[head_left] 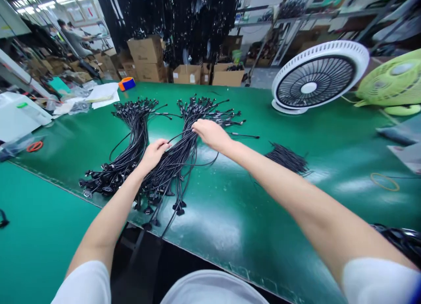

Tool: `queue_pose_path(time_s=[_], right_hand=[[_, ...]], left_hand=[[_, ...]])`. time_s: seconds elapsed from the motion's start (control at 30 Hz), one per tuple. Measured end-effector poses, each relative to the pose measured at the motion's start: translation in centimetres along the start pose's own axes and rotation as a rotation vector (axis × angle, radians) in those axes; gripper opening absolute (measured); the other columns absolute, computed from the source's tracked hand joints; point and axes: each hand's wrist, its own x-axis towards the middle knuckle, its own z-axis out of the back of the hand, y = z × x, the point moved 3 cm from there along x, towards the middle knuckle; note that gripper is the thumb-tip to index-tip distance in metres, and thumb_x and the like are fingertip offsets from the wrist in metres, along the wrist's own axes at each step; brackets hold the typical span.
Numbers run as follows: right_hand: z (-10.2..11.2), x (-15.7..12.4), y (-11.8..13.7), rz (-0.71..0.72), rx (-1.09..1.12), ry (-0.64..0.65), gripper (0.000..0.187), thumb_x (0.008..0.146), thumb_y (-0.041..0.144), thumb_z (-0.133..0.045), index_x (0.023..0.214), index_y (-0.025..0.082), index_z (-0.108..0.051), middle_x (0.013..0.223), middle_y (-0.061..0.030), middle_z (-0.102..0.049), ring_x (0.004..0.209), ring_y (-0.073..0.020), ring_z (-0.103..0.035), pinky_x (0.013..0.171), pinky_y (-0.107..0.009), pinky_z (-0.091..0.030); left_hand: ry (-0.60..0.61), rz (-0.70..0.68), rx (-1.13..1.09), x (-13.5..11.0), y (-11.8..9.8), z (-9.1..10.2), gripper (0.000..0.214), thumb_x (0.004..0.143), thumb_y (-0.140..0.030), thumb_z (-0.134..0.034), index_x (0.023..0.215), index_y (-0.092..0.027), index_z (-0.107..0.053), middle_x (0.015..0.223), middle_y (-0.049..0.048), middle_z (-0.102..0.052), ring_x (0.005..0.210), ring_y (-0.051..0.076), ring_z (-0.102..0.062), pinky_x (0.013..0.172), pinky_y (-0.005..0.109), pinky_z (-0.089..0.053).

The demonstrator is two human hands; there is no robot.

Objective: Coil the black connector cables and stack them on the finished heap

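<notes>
As far as can be judged from this single view, only partly through the work. Already gathered, at nine to ten o'clock from the middle of the view: the left bundle (140, 133) of black cables, laid on the green surface (223, 216), with thin ends fanned out toward eleven o'clock and dark plugs (107, 179) heaped toward eight. Just beside it, close to the middle: the right bundle (176, 157), looser in shape, with some thin ends straying toward three o'clock and a few plugs reaching the near edge at seven. At nine o'clock, the left hand (154, 155), with fingers apparently pinched on cable of the right bundle. Near the middle, a little toward twelve, the right hand (213, 135), also apparently closed on cables of this bundle, nearer to the thin ends. Cannot tell how many cables in each grip, nor see any sure binding around either bundle. Done, by careful judgement: most cables brought roughly into one direction. Left: strays of the right bundle, not yet in line with the rest. Untouched at three o'clock, well apart from both hands: a small pile of short black strips (287, 159).
</notes>
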Motion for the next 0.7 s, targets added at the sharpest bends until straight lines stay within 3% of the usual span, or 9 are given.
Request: queue_pose_path(time_s=[0.07, 0.13, 0.2, 0.3, 0.4, 0.47, 0.57, 0.7], right_hand=[[1.8, -0.3, -0.1, 0.109, 0.036, -0.097, 0.031, 0.1, 0.026, -0.034, 0.106, 0.016, -0.062, 0.106, -0.012, -0.062, 0.102, -0.022, -0.055, 0.089, -0.032, -0.04], [2.3, 0.0, -0.5, 0.161, 0.087, -0.098, 0.027, 0.099, 0.025, -0.036, 0.103, 0.017, -0.061, 0.102, -0.0095, -0.061, 0.095, -0.0201, -0.054, 0.084, -0.03, -0.039], [1.7, 0.5, -1.6, 0.066, 0.11, -0.004, 0.021, 0.097, 0.024, -0.041, 0.095, 0.018, -0.061, 0.093, -0.007, -0.062, 0.086, -0.0187, -0.054, 0.077, -0.028, -0.038], [0.3, -0.1, -4.6, -0.158, 0.102, 0.035, 0.017, 0.094, 0.021, -0.045, 0.086, 0.017, -0.059, 0.08, -0.0054, -0.06, 0.074, -0.0173, -0.051, 0.071, -0.028, -0.035], [-0.8, -2.2, -7.2, -0.219, 0.132, -0.003, 0.018, 0.093, 0.019, -0.048, 0.078, 0.016, -0.058, 0.073, -0.003, -0.058, 0.069, -0.014, -0.048, 0.071, -0.027, -0.036], [-1.3, -3.6, -7.7, -0.206, 0.176, 0.001, 0.022, 0.092, 0.02, -0.051, 0.071, 0.016, -0.056, 0.068, -0.0004, -0.056, 0.066, -0.0112, -0.046, 0.07, -0.025, -0.037], [-0.2, -4.2, -6.4, -0.176, 0.231, -0.069, 0.029, 0.098, 0.024, -0.041, 0.073, 0.016, -0.055, 0.075, -0.0011, -0.058, 0.075, -0.0101, -0.051, 0.077, -0.023, -0.041], [5.8, -3.3, -2.2, -0.103, 0.335, -0.535, 0.039, 0.104, 0.033, -0.021, 0.094, 0.017, -0.055, 0.096, -0.0029, -0.058, 0.093, -0.0115, -0.057, 0.091, -0.028, -0.044]], left_hand=[[-0.156, -0.236, -0.081, -0.8, -3.3, 2.1, 0.026, 0.096, -0.034, -0.043, 0.099, -0.017, -0.063, 0.098, 0.0063, -0.069, 0.091, 0.017, -0.063, 0.088, 0.029, -0.048], [-0.265, -0.416, 0.036, -0.5, -6.4, 3.7, 0.028, 0.097, -0.036, -0.041, 0.103, -0.018, -0.064, 0.097, 0.0064, -0.067, 0.093, 0.018, -0.061, 0.088, 0.031, -0.048], [-0.221, -0.48, 0.3, 0.2, -8.1, 4.6, 0.03, 0.097, -0.036, -0.041, 0.105, -0.018, -0.064, 0.1, 0.0079, -0.065, 0.095, 0.02, -0.061, 0.085, 0.032, -0.047], [-0.066, -0.359, 0.67, -0.1, -7.1, 6.3, 0.031, 0.097, -0.035, -0.041, 0.103, -0.018, -0.065, 0.1, 0.0094, -0.064, 0.087, 0.022, -0.063, 0.073, 0.032, -0.047], [-0.064, -0.164, 0.773, -3.5, -4.0, 9.5, 0.032, 0.096, -0.039, -0.039, 0.098, -0.02, -0.065, 0.098, 0.0083, -0.064, 0.083, 0.024, -0.063, 0.067, 0.032, -0.045], [0.004, -0.078, 0.685, -6.5, -2.2, 11.1, 0.029, 0.094, -0.041, -0.043, 0.09, -0.022, -0.064, 0.093, 0.0056, -0.066, 0.082, 0.023, -0.061, 0.066, 0.031, -0.043], [0.078, 0.09, 0.337, -10.2, -1.2, 11.7, 0.029, 0.091, -0.046, -0.046, 0.08, -0.023, -0.059, 0.072, 0.0011, -0.061, 0.065, 0.019, -0.055, 0.059, 0.029, -0.04], [0.079, 0.247, -0.255, -12.9, -2.9, 10.6, 0.033, 0.087, -0.054, -0.053, 0.076, -0.023, -0.059, 0.053, -0.0034, -0.037, 0.046, 0.012, -0.034, 0.046, 0.027, -0.026]])
